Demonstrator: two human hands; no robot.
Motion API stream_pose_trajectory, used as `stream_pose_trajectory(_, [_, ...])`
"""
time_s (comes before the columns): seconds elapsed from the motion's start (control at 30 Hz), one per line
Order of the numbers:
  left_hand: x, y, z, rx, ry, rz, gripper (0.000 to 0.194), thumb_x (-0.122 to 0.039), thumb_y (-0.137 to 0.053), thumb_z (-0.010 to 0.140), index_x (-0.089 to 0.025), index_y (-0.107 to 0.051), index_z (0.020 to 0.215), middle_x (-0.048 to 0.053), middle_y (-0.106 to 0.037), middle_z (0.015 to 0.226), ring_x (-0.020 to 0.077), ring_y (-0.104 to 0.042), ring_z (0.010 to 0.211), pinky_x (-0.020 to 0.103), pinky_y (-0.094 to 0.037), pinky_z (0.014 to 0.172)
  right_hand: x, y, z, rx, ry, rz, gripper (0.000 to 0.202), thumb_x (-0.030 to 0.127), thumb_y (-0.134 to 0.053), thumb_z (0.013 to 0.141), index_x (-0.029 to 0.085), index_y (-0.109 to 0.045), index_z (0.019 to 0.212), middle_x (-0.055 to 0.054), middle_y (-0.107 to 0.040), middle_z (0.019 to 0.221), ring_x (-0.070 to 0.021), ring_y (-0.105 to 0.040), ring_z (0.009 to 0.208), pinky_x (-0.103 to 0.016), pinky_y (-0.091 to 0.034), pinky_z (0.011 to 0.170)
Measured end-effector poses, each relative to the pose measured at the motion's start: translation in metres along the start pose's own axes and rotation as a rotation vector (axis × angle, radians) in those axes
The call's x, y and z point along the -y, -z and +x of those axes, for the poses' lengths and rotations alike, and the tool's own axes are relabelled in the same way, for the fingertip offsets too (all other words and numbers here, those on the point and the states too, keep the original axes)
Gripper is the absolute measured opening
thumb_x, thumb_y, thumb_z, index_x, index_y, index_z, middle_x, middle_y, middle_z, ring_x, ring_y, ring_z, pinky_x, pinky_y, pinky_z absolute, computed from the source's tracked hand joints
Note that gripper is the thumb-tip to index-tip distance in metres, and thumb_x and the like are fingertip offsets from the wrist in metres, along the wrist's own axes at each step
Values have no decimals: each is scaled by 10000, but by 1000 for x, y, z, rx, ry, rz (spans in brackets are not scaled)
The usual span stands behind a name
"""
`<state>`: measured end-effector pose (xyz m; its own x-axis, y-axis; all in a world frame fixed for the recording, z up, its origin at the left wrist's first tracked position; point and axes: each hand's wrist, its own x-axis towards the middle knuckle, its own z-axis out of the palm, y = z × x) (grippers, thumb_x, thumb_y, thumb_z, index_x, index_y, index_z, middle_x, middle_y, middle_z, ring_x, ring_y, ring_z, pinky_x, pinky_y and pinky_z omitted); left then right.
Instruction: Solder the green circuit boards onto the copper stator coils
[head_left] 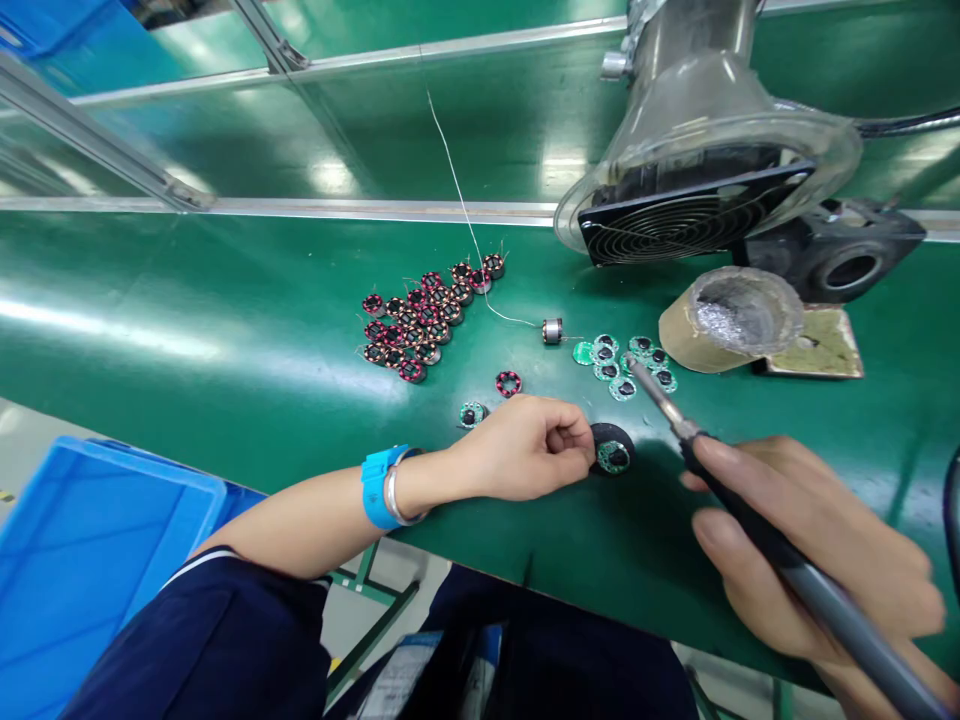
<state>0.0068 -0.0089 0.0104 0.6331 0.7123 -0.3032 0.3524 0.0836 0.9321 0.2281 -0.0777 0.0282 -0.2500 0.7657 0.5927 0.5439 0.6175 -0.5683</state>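
Note:
My right hand is wrapped round the dark handle of a soldering iron, its metal tip pointing up and left towards small round circuit boards. My left hand is closed, with thumb and fingertips pinched at the left edge of a black round holder. In that holder lies a green round circuit board with a dark centre. Beyond my left wrist are a single red-wound stator coil and a board-topped coil. Solder wire hangs down to a small metal-sided coil.
Several wound stator coils stand in rows on the green bench. A fume extractor hood with a fan grille overhangs the back right. Below it are a cardboard tube cup and a sponge tray. A blue crate is at left.

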Motion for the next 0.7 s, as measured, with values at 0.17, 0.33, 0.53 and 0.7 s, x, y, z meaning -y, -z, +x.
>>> stream_pose_trajectory(0.17, [1, -1, 0, -6, -1, 15, 59, -136, -598, 738, -146, -648, 768, -24, -641, 663, 67, -568, 567, 164, -449, 529, 13, 24, 4, 106, -121, -41, 263, 139, -557, 870, 229, -660, 1095, -41, -649, 791, -168, -636, 672, -299, -470, 545])
stream_pose_trajectory(0.33, [1, -2, 0, -27, -10, 46, 55, -143, -590, 738, -145, -643, 755, -17, -640, 677, 67, -568, 567, 161, -441, 515, 14, 20, 3, 108, -136, -24, 152, 143, -556, 856, 211, -640, 964, -28, -665, 760, -149, -655, 653, -264, -483, 548])
stream_pose_trajectory(0.53, [0, -3, 0, -39, -17, 56, 45, -135, -590, 734, -147, -633, 741, -18, -639, 674, 71, -575, 572, 165, -443, 518, 14, 17, 4, 141, -106, -30, 158, 128, -550, 863, 215, -638, 961, -26, -675, 752, -152, -663, 637, -278, -487, 543])
stream_pose_trajectory(0.7, [0, -4, -1, -55, -26, 79, 39, -152, -593, 737, -148, -632, 734, -22, -633, 659, 69, -573, 564, 163, -436, 514, 14, 19, 2, 140, -102, -22, 158, 120, -538, 868, 215, -633, 951, -18, -667, 737, -138, -658, 620, -269, -485, 553])
